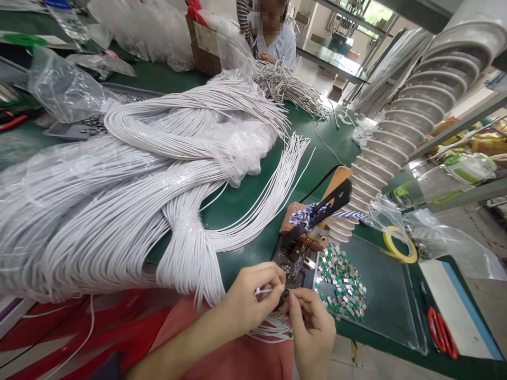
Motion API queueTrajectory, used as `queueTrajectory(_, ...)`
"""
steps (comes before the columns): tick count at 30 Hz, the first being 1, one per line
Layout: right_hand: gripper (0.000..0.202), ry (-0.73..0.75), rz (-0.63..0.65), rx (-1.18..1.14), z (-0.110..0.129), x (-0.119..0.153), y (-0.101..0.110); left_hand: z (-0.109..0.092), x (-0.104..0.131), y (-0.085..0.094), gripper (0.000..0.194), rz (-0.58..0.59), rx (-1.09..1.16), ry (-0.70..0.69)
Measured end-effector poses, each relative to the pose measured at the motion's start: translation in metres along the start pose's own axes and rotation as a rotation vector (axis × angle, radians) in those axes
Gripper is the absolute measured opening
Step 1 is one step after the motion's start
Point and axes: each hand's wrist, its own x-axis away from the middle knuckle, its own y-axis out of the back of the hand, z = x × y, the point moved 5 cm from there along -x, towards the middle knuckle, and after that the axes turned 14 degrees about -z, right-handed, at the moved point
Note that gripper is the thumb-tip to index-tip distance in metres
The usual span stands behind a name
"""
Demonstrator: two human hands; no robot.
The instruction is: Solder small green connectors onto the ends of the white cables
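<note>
My left hand (pixel 253 295) is closed in a pinch on a white cable (pixel 264 291), whose end shows between its fingers. Close against it, my right hand (pixel 311 327) is also pinched shut, at a small dark spot between the hands; what it grips is too small to make out. Just beyond the fingertips stands a small bench fixture (pixel 293 264) with a black lever (pixel 332 199) and a reddish block (pixel 291 217) tied with blue-and-white cord. Small metal connectors on green boards (pixel 343 285) lie heaped to the right. More white cable ends (pixel 273 331) hang below my hands.
Large bundles of white cable (pixel 119 211) cover the left of the green table (pixel 253 192). A ribbed hose (pixel 412 105) comes down at the right. Beyond the dark tray (pixel 390 295) are yellow tape (pixel 412 253) and red-handled scissors (pixel 441 332). Another person (pixel 277 42) sits across the table.
</note>
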Motion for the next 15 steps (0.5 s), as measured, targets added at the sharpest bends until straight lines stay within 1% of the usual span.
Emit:
queueTrajectory(2, 0.018, -0.031, -0.024, -0.002, -0.002, 0.001, 0.001, 0.001, 0.000, 0.000, 0.022, -0.008, 0.006, 0.021)
queueTrajectory(7, 0.013, -0.068, -0.016, 0.000, -0.011, 0.002, 0.002, 0.007, 0.001, 0.002, 0.023, -0.008, -0.004, 0.081)
queueTrajectory(9, 0.011, -0.044, -0.030, 0.000, -0.013, 0.000, 0.002, 0.007, 0.001, 0.003, 0.023, -0.008, -0.023, 0.089)
queueTrajectory(11, 0.011, 0.012, -0.030, -0.032, -0.010, -0.003, 0.001, 0.005, -0.001, 0.002, 0.023, -0.007, -0.035, 0.085)
queueTrajectory(15, 0.009, 0.103, -0.027, -0.099, -0.004, -0.005, -0.003, 0.002, -0.002, 0.000, 0.022, -0.010, -0.020, 0.050)
